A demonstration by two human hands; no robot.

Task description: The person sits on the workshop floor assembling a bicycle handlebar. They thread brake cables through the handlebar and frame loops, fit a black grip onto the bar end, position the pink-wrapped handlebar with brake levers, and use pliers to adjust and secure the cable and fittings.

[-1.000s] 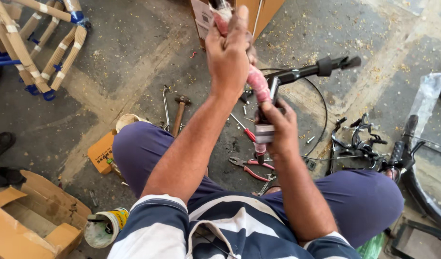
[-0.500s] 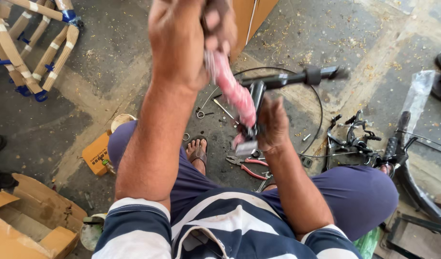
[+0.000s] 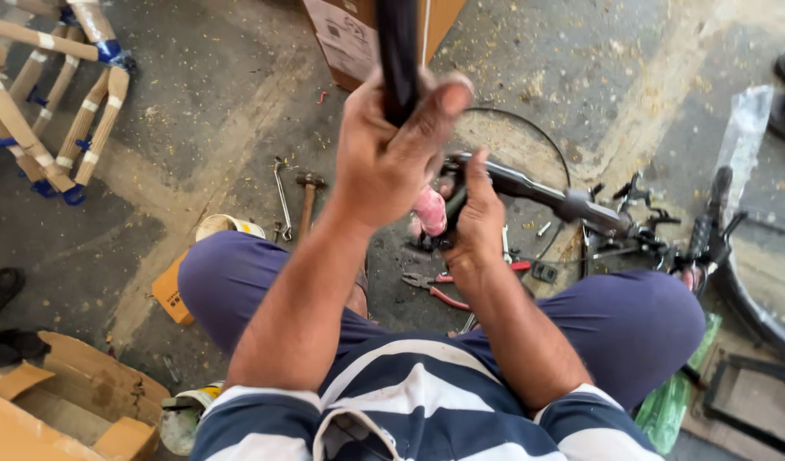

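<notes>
While the person sits on the concrete floor (image 3: pixel 196 128) in the head view, the left hand (image 3: pixel 388 149) is raised in front of the chest, its grip shut tight around a black handlebar grip (image 3: pixel 398 51) that runs up past the top edge. The right hand (image 3: pixel 478 218) sits lower, fingers curled shut around the handlebar (image 3: pixel 538 188) near its stem, just beside a pink wrapping (image 3: pixel 430 211). The bar runs right toward a brake lever (image 3: pixel 636 192). Below the hands, red-handled pliers (image 3: pixel 444 286) lie on the floor between the knees. A hammer (image 3: pixel 308 192) and a wrench (image 3: pixel 281 192) lie side by side near the left knee. A cardboard box (image 3: pixel 345 38) stands behind the hands.
</notes>
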